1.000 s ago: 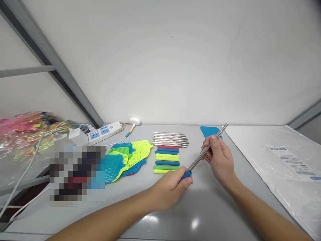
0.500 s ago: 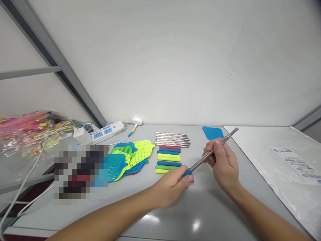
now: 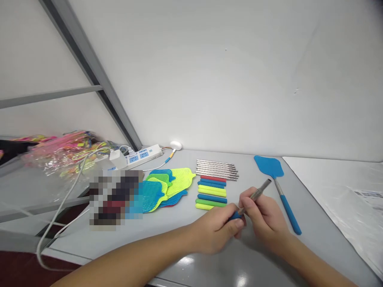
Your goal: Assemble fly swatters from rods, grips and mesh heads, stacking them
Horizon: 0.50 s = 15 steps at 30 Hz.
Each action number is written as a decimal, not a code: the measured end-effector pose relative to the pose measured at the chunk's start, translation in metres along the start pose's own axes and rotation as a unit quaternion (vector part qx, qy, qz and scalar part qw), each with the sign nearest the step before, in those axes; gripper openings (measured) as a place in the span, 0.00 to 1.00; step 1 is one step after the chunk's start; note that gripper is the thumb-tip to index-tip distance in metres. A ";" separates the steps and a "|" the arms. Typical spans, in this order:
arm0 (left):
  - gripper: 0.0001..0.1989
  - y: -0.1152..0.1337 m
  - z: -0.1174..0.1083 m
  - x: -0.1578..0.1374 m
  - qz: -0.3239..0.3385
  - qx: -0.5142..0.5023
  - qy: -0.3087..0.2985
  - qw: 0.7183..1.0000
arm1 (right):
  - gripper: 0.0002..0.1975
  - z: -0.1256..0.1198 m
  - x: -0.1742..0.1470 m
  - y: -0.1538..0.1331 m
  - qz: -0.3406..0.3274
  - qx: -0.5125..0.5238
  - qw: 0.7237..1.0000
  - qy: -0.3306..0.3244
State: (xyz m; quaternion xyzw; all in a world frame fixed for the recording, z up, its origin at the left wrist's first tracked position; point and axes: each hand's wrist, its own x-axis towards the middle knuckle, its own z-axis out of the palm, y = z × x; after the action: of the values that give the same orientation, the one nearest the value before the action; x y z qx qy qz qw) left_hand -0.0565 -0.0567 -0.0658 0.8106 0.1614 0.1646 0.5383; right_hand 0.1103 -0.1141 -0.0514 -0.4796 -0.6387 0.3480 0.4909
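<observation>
Fingers of the left hand (image 3: 216,229) are curled firmly round a blue grip (image 3: 236,215), most of it hidden in the fist, while those of the right hand (image 3: 266,219) are closed on the metal rod (image 3: 263,186) rising out of it. Rod and grip are held over the bench (image 3: 245,169), nearer its front edge than its back edge, the rod's free end tilted up toward the back right corner. By the look of it, the rod should be light, stiff and rather slippery, hard to damage; the grip seems softer, with some give. The safest hold would be a full fist on the grip and a pinch on the rod close to the grip's mouth. Towards the bench's right edge lies a blue swatter (image 3: 281,194), its head pointing at the back edge, just beside a white bag (image 3: 329,191). Left of the hands, spare rods (image 3: 217,169) lie nearest the back edge, with coloured grips (image 3: 212,193) in front of them and overlapping mesh heads (image 3: 172,191) further toward the left edge
</observation>
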 end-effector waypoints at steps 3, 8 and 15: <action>0.15 0.001 0.002 -0.001 0.008 -0.013 0.044 0.999 | 0.13 -0.011 0.001 -0.004 -0.109 -0.149 0.980 0.074; 0.15 0.002 0.003 -0.001 0.020 -0.049 0.121 0.991 | 0.12 -0.028 0.005 0.003 -0.121 -0.263 0.946 0.148; 0.10 0.001 -0.002 -0.001 0.019 0.010 0.174 0.985 | 0.14 -0.041 0.014 0.015 -0.048 -0.301 0.930 0.207</action>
State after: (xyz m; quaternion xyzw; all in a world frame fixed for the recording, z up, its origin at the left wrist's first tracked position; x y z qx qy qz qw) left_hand -0.0577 -0.0562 -0.0642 0.7781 0.2385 0.3118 0.4903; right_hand 0.1526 -0.0972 -0.0500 -0.6350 -0.6199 0.0088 0.4610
